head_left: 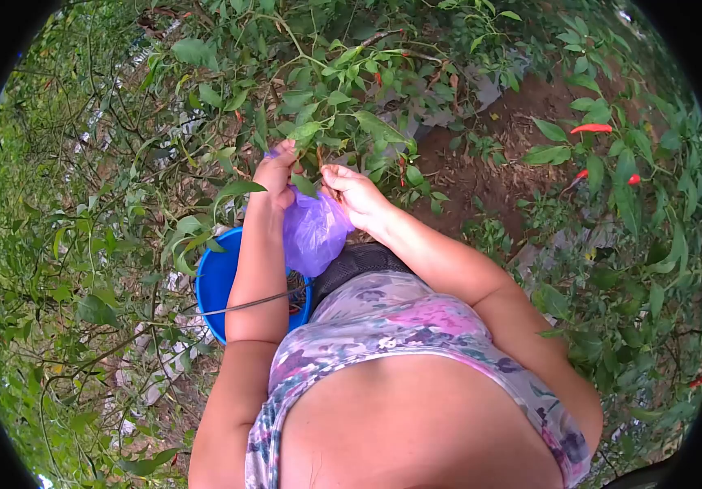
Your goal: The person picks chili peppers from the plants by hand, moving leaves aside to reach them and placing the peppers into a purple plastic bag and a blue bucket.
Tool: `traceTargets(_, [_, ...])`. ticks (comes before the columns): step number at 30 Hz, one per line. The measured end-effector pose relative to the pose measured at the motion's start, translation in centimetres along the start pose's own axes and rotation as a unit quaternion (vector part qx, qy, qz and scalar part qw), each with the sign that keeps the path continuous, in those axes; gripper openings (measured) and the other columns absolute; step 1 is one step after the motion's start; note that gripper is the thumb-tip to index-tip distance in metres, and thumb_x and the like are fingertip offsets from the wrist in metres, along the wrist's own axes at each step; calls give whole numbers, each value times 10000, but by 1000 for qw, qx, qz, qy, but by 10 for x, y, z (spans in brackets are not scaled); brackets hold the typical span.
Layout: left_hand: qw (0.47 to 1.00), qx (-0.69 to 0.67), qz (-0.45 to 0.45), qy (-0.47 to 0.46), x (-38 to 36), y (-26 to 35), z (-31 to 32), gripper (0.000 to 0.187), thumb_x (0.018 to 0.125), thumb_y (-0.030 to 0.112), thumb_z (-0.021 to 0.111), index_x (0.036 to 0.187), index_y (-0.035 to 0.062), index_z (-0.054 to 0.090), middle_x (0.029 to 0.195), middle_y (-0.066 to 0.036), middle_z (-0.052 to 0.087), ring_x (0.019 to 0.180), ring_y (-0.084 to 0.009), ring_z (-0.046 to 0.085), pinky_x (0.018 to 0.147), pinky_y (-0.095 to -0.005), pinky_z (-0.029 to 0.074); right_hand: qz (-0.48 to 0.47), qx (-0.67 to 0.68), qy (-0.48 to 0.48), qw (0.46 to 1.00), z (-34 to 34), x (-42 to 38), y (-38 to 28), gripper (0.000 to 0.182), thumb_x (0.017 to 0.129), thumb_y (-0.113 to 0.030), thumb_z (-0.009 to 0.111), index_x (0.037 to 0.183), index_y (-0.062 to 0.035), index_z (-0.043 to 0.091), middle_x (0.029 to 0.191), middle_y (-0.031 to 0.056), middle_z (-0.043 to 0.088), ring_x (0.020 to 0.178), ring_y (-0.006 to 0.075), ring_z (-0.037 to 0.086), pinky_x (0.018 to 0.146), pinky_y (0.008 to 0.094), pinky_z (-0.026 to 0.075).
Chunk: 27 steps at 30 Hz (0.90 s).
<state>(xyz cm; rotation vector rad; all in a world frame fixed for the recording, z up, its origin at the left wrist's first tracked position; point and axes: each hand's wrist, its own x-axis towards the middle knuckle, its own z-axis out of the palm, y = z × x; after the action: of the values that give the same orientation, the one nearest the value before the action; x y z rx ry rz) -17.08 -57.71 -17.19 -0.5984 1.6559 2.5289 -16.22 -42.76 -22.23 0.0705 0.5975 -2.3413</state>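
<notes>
My left hand has its fingers curled among the chili plant's leaves. A thin purple plastic bag hangs just below and between my hands, and a bit of purple also shows at my left fingers. Thumb and fingers of my right hand are pinched together at the bag's top, close to a thin brownish stem or dried pod too small to name. Leaves partly hide both sets of fingertips. Under my left forearm stands a blue bucket, its thin handle crossing the arm; small dark and reddish bits show inside.
Chili plants crowd the front and both sides. Red chilies hang on the plant at the right. Bare brown soil and pieces of greyish plastic sheet show between the rows.
</notes>
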Motion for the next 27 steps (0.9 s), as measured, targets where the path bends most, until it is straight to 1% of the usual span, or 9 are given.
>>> traceTargets(5, [999, -49, -16, -5, -5, 29, -17, 204, 854, 74, 522, 1049, 117, 564, 701, 45, 508, 494, -57, 403, 406, -199, 296, 30, -46, 7, 998, -26, -14, 4, 90, 920, -161, 474, 937, -79, 507, 849, 16, 537, 746, 124, 536, 693, 264, 456])
traceTargets(7, [998, -54, -23, -11, -6, 28, -24, 229, 854, 74, 522, 1076, 117, 553, 709, 45, 509, 490, -55, 396, 404, -200, 296, -1, -9, -31, 999, -15, -16, -6, 90, 942, -185, 429, 909, -110, 467, 783, 10, 475, 660, 122, 449, 608, 253, 406])
traceTargets(11, [996, -72, -35, -44, -8, 22, -24, 237, 843, 80, 544, 1077, 118, 541, 718, 46, 505, 482, -54, 385, 406, -203, 297, -32, -108, 10, 994, 13, -8, -31, 85, 938, -183, 443, 905, -105, 457, 680, -28, 386, 560, 77, 372, 495, 225, 346])
traceTargets(14, [998, -35, -39, -39, -17, 24, -14, 214, 854, 96, 534, 1066, 123, 527, 713, 48, 478, 498, -51, 373, 412, -196, 285, -106, -345, 169, 917, 20, 20, -32, 198, 841, -207, 592, 934, -35, 562, 638, -11, 486, 544, 74, 446, 496, 235, 375])
traceTargets(17, [999, -6, -41, -8, -21, 21, -6, 172, 863, 120, 530, 1035, 130, 532, 705, 53, 450, 520, -46, 373, 421, -192, 282, -199, -415, 213, 862, 18, 44, -26, 206, 780, -195, 663, 844, -13, 590, 670, 18, 551, 580, 81, 500, 514, 228, 394])
traceTargets(18, [999, -8, -45, -15, -17, 16, -11, 159, 849, 117, 547, 1008, 128, 554, 699, 52, 470, 503, -55, 382, 416, -201, 288, -200, -355, 197, 892, 16, 50, -23, 227, 728, -175, 706, 823, -2, 595, 688, 37, 570, 623, 102, 528, 546, 239, 414])
traceTargets(22, [998, -6, -49, -32, -15, 11, -15, 141, 838, 135, 567, 977, 117, 578, 676, 49, 485, 481, -60, 389, 406, -206, 288, -245, -403, 189, 861, 2, 67, -20, 235, 754, -123, 671, 931, -9, 569, 627, 14, 541, 527, 58, 466, 450, 225, 356])
traceTargets(24, [998, 1, -51, -38, -15, 11, -14, 141, 840, 139, 567, 977, 113, 579, 672, 49, 483, 477, -59, 387, 402, -204, 284, -362, -480, 255, 757, 4, 66, -21, 219, 732, -102, 666, 902, -1, 571, 631, 29, 549, 548, 82, 485, 514, 238, 401])
traceTargets(27, [998, -3, -52, -37, -17, 12, -12, 142, 839, 144, 571, 976, 106, 581, 668, 49, 475, 468, -54, 385, 391, -199, 276, -304, -470, 262, 786, 9, 57, -29, 221, 725, -117, 665, 891, 0, 576, 654, 42, 561, 556, 95, 483, 545, 246, 418])
